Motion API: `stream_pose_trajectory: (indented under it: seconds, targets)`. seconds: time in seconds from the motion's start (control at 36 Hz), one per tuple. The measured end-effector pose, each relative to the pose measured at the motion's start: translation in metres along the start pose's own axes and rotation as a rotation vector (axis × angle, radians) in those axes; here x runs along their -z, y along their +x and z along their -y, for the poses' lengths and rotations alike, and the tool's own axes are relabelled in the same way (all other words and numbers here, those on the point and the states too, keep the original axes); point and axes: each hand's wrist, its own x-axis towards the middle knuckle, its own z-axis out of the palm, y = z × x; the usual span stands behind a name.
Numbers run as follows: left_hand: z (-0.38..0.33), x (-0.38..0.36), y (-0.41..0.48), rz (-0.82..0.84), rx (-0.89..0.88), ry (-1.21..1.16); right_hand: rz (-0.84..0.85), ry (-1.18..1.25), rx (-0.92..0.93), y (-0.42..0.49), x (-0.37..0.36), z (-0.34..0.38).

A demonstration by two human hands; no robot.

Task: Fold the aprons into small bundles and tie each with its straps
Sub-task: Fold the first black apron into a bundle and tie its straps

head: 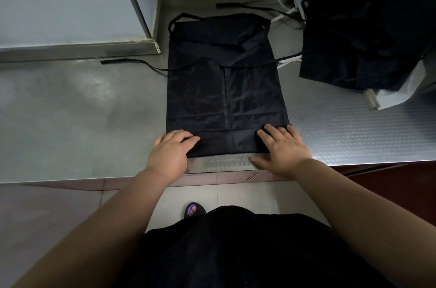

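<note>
A black apron (224, 80) lies flat on the steel counter (70, 110), its sides folded in to a long rectangle. Its near edge is turned up into a narrow fold. My left hand (171, 152) grips the left end of that fold, fingers curled over it. My right hand (282, 149) presses on the right end with fingers spread and the thumb on the bare counter. One thin black strap (132, 62) trails left from the apron; another strap (243, 6) lies at the back.
A heap of more black aprons (363, 35) with white ones beneath sits at the back right. A wall corner (141, 16) juts onto the counter at the back left. The counter's front edge (224, 169) is just below my hands.
</note>
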Motion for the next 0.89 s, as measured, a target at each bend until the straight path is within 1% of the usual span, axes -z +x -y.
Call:
stream_pose_trajectory:
  seconds: [0.06,0.17,0.25,0.28,0.33,0.42,0.47,0.53,0.58,0.69,0.78,0.83,0.86,0.89]
  targets:
    - [0.003,0.000,-0.001,0.031,0.019,-0.014,0.005,-0.013,0.005,0.002,0.002,-0.001]
    - [0.004,0.008,0.000,0.133,0.029,-0.073,-0.090,0.024,-0.010,0.008,0.009,-0.001]
    - [0.009,0.015,0.007,0.106,0.043,-0.152,-0.130,0.033,-0.019,0.011,0.021,0.003]
    - [0.011,0.018,0.010,0.086,0.044,-0.181,-0.113,0.044,-0.020,0.012,0.026,0.003]
    - [0.017,0.025,0.015,0.070,0.089,-0.294,-0.017,0.122,-0.007,0.014,0.035,0.000]
    - [0.024,0.034,0.020,0.161,0.256,-0.570,0.117,0.157,0.039,0.017,0.042,-0.003]
    - [0.030,0.037,0.024,0.209,0.309,-0.692,0.121,0.167,0.026,0.020,0.043,-0.004]
    - [0.035,0.039,0.030,0.200,0.349,-0.735,0.079,0.168,-0.028,0.024,0.046,-0.004]
    - [0.037,0.037,0.036,0.136,0.391,-0.685,0.031,0.104,-0.086,0.026,0.050,-0.003]
    - [0.032,0.027,0.042,-0.060,0.486,-0.492,-0.075,-0.097,-0.170,0.033,0.041,-0.001]
    - [0.023,0.015,0.040,-0.154,0.533,-0.386,-0.097,-0.162,-0.175,0.034,0.033,0.006]
    - [0.016,0.006,0.036,-0.237,0.493,-0.251,-0.077,-0.142,-0.156,0.034,0.025,0.011]
    - [0.014,0.003,0.033,-0.296,0.427,-0.171,-0.077,-0.101,-0.144,0.033,0.022,0.012]
    - [0.013,-0.002,0.032,-0.340,0.317,-0.102,-0.067,-0.043,-0.144,0.032,0.016,0.011]
